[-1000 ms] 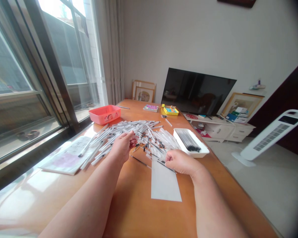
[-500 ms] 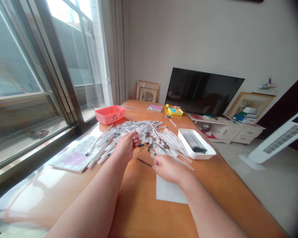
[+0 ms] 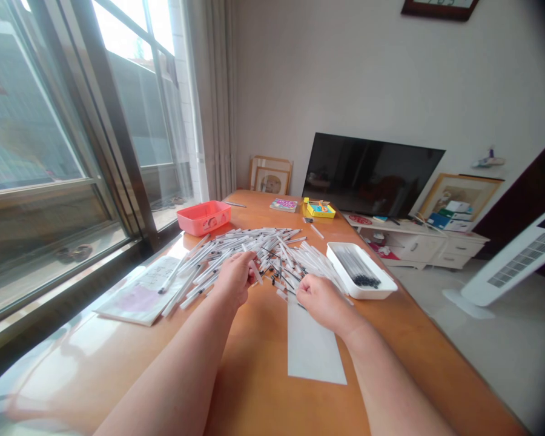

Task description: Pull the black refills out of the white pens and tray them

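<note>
My left hand point(image 3: 237, 277) is closed on a clear white pen barrel point(image 3: 255, 272), which sticks out past its fingers at the near side of the pile. Across from it, my right hand point(image 3: 318, 301) is also closed, pinching a thin black pen refill point(image 3: 301, 306) mostly hidden by the fingers. Beneath that hand lies a white sheet of paper point(image 3: 315, 354). A wide heap of pen barrels point(image 3: 236, 240) with black ends spreads beyond both hands. To the right stands a white tray point(image 3: 384, 292) with barrels lined up inside, their black tips toward me.
A red plastic basket point(image 3: 204, 219) stands at the left back of the wooden table point(image 3: 254, 375). An open booklet point(image 3: 136, 297) lies on the left. Farther back are a small book point(image 3: 284, 205) and a yellow box point(image 3: 320, 209). A white tower fan point(image 3: 522, 260) stands on the floor at right.
My right hand has moved slightly right and away from the left hand, uncovering more paper. The left hand has turned, and its barrel now shows. The view has tilted up a little.
</note>
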